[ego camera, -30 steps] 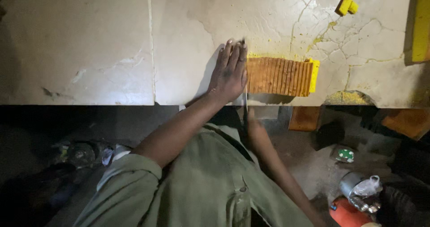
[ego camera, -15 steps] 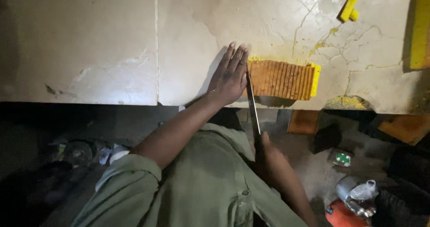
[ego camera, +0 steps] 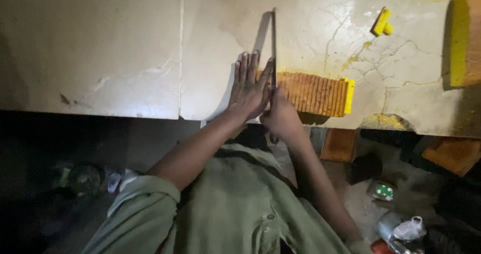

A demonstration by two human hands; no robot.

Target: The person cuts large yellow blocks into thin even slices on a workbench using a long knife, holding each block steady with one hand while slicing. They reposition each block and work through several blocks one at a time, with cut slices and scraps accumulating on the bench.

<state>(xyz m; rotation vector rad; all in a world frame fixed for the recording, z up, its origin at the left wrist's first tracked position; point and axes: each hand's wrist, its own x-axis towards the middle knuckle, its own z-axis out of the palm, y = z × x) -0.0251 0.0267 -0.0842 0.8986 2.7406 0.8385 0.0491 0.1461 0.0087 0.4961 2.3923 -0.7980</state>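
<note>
The ridged orange-yellow block [ego camera: 314, 93] lies near the front edge of the pale cracked surface [ego camera: 100, 48]. The right hand [ego camera: 280, 116] clenches a long knife [ego camera: 273, 48] at the block's left end, and the flat, open left hand [ego camera: 249, 86] presses just beside it. Many cut lines show already; the block remains together.

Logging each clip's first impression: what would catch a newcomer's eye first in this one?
The eye goes to the middle of the pale cracked slab, where the left hand lies flat against the end of a ridged orange-yellow block. The right hand holds a long thin blade upright along that same end. Next come the yellow scraps at upper right and a larger yellow-edged block at the right edge.
</note>
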